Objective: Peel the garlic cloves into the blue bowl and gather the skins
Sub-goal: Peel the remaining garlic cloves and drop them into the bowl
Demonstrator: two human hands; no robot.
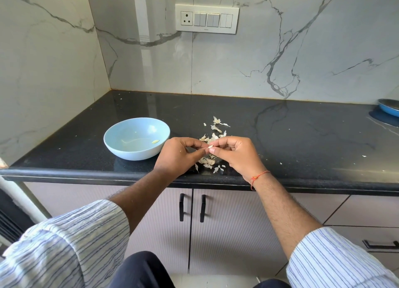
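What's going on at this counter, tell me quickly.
A person is peeling garlic. Both hands, the left hand and the right hand, pinch one small garlic clove between their fingers above the black counter. A scatter of papery skins lies on the counter under and behind the hands, not yet gathered. The blue bowl sits to the left with one peeled clove in it.

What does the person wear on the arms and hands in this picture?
Both arms have white shirt sleeves with thin blue stripes, pushed up so the forearms are bare: the left sleeve and the right sleeve. A thin red-orange thread is tied round the right wrist. The left hand and right hand are bare; no rings or gloves show.
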